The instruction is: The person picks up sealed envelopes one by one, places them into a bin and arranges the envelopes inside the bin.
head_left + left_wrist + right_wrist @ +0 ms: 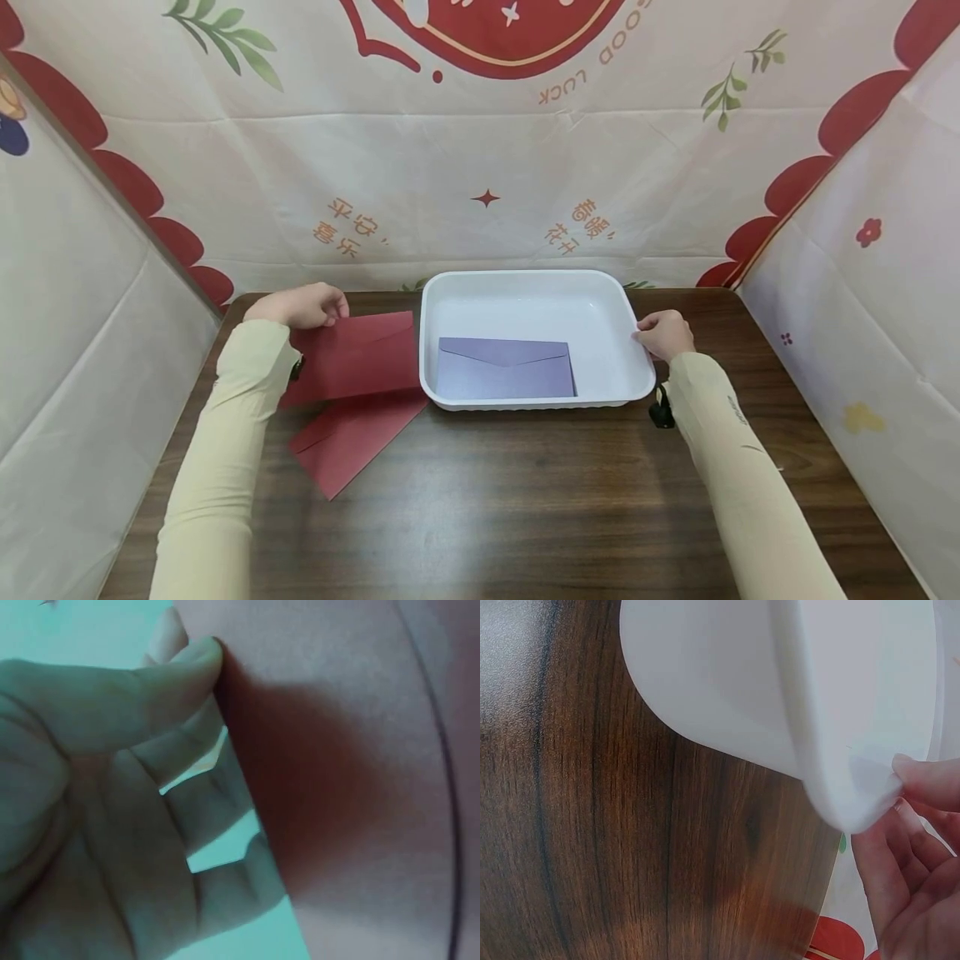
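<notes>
My left hand [306, 307] pinches the edge of a red envelope [360, 354] at the left of the table. In the left wrist view the thumb lies on the envelope's face, with the other fingers behind its edge. Below it, a second red envelope [352, 437] lies slanted on the table, partly covered by the first. My right hand [665, 335] grips the right rim of a white tray [600, 333], thumb over the rim and fingers under it in the right wrist view. A lilac envelope [504, 371] lies flap up inside the tray, toward its front left.
The dark wooden table [525, 517] stretches in front of the tray. A printed white cloth backdrop [480, 150] rises right behind the table's back edge, with cloth panels along the left and right sides.
</notes>
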Demonstrator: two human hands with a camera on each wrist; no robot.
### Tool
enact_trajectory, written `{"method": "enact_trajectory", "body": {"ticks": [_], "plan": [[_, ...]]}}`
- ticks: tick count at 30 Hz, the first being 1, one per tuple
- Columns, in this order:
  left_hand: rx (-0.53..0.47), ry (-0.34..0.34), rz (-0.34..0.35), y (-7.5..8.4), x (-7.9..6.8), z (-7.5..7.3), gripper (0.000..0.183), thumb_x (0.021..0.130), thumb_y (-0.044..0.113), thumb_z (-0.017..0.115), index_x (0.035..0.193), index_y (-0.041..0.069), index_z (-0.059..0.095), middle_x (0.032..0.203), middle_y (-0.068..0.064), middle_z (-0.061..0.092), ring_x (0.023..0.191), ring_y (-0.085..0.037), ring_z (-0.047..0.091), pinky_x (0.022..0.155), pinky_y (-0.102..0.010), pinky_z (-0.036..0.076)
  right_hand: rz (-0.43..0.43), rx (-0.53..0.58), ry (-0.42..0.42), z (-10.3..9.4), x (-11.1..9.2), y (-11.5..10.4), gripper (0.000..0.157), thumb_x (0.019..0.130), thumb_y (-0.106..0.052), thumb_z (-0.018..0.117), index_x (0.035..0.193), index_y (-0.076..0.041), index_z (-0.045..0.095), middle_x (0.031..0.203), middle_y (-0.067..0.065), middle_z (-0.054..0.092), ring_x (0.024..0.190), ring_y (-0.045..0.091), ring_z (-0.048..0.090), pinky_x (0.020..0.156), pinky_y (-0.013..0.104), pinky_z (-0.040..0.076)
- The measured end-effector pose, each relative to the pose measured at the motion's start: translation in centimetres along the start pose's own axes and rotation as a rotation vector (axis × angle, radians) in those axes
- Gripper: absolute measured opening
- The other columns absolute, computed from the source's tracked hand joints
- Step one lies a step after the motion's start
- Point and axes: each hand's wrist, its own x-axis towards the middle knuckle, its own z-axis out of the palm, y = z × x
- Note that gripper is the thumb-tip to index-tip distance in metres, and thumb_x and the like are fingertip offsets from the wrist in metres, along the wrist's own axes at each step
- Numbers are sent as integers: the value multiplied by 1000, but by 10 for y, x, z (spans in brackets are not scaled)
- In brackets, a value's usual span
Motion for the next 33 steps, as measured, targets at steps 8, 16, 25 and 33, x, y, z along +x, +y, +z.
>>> {"method": "enact_trajectory", "body": {"ticks": [8, 16, 25, 33], "plan": [[-18, 8, 6, 15, -5, -13, 15, 85, -8, 46, 95, -1, 54, 94, -15, 55, 86, -25, 50, 70, -32, 42, 9, 8, -7, -1, 0, 0, 29, 85, -10, 59, 107, 9, 59, 106, 28, 55, 81, 30, 59, 67, 39, 53], [11, -4, 17, 32, 7, -11, 14, 88, -8, 43, 95, 1, 52, 93, -14, 53, 84, -24, 47, 69, -32, 39, 0, 5, 4, -1, 1, 1, 27, 84, -9, 59, 105, 9, 60, 104, 28, 56, 78, 28, 59, 59, 33, 53], [25, -8, 83, 55, 31, -4, 14, 88, -5, 44, 95, 4, 52, 87, -9, 50, 80, -21, 45, 68, -31, 38, 14, 6, -13, 0, 0, 1, 29, 85, -11, 60, 107, 8, 59, 106, 27, 55, 81, 30, 58, 49, 22, 49], [97, -29, 150, 80, 51, 1, 14, 87, -2, 45, 97, 4, 52, 88, -8, 50, 81, -20, 45, 71, -32, 38, 20, 6, -11, -1, -1, 0, 29, 85, -11, 60, 108, 8, 59, 106, 27, 55, 81, 30, 58, 47, 19, 47]]}}
